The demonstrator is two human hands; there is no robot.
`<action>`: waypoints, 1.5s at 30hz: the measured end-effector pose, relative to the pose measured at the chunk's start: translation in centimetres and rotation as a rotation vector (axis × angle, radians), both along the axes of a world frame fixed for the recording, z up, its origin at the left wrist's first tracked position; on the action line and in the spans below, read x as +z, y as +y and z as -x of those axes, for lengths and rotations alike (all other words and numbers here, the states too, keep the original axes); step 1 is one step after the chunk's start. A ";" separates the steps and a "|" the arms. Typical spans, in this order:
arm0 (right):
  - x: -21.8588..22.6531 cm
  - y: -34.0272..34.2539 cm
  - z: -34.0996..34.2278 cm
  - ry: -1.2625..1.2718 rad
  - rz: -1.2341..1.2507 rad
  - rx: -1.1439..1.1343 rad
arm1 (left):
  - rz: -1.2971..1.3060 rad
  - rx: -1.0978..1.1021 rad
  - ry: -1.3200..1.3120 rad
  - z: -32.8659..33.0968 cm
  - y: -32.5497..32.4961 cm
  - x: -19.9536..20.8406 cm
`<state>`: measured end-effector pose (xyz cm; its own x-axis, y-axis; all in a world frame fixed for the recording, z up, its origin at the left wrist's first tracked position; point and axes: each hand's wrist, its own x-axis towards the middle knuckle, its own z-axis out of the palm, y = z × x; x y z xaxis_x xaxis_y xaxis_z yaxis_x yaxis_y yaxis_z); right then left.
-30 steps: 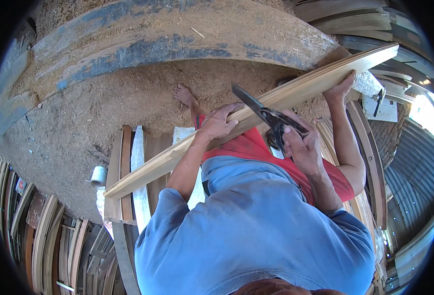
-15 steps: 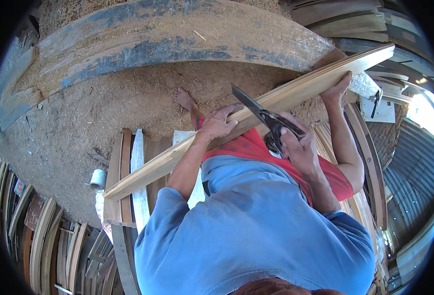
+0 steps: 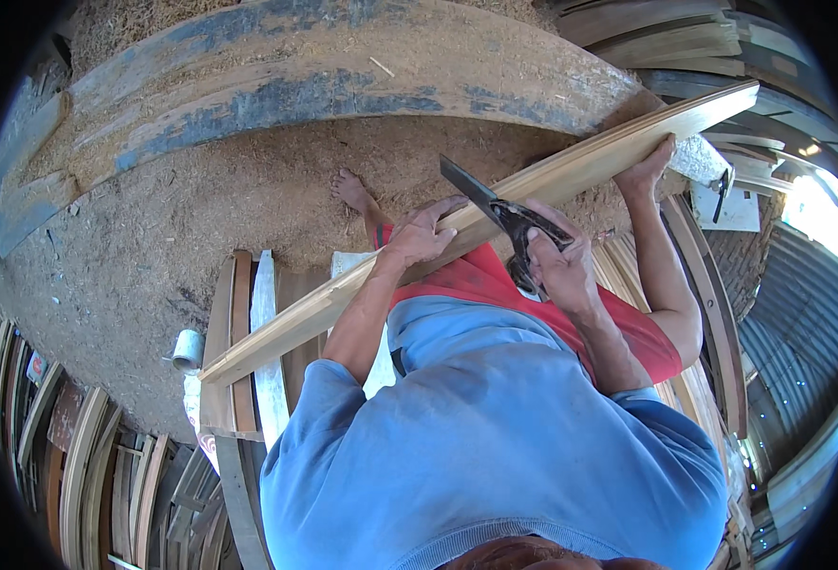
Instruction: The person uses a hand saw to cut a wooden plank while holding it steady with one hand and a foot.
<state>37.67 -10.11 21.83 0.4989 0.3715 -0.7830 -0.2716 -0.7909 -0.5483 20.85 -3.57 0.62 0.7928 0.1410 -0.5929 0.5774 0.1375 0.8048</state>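
Two hands: left hand [image 3: 421, 237] curled over the plank [image 3: 609, 159] across red shorts [image 3: 480, 277], right hand [image 3: 563, 268] closed round a dark-bladed tool [image 3: 509, 215]. I flag one hazard: plank wobble, possibly skidding the tool into the left hand.

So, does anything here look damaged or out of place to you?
The big board ahead looks worn: its blue coating is patchy, with brown showing through. Debris, perhaps sawdust, litters the ground. Also unusual: besides the left hand, a bare foot seems to brace the plank.
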 end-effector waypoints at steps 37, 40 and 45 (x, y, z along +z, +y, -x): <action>-4.6 1.4 0.9 0.000 0.042 -0.331 | 0.009 -0.055 0.023 -0.5 0.1 0.2; -4.3 2.0 1.0 0.064 -0.023 -0.435 | -0.008 -0.043 -0.002 -0.6 -0.2 -0.2; -4.7 0.9 1.5 -0.042 -0.037 -0.264 | -0.021 -0.069 -0.014 -0.3 -0.7 -1.0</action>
<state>36.17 -9.19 17.13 0.6137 0.2520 -0.7482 -0.4423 -0.6753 -0.5902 21.19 -4.29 -0.37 0.8093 0.0982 -0.5791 0.5736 0.0805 0.8152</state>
